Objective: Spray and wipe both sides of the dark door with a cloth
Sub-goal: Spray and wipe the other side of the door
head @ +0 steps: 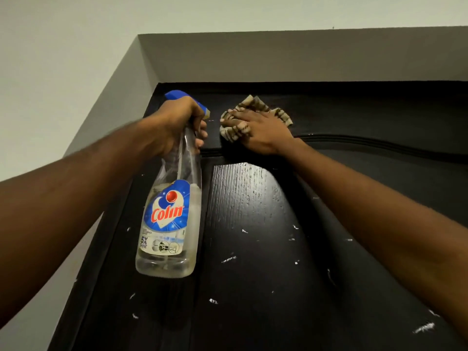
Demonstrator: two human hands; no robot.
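Wipe along the top rail of the dark door (253,249), spray bottle (172,211) held ready

Right hand (260,130) flat with fingers straight, pressing the bunched striped cloth (253,103) against the door just above the raised moulding; left hand (177,125) wrapped round the neck of the clear bottle, fingers by the trigger, nozzle close beside the cloth. Pale flecks scattered over the glossy panel below. Likely trouble from here: spray landing on the right hand from so near a nozzle; cloth slipping out from under open fingers at full reach; drips running down and drying as streaks
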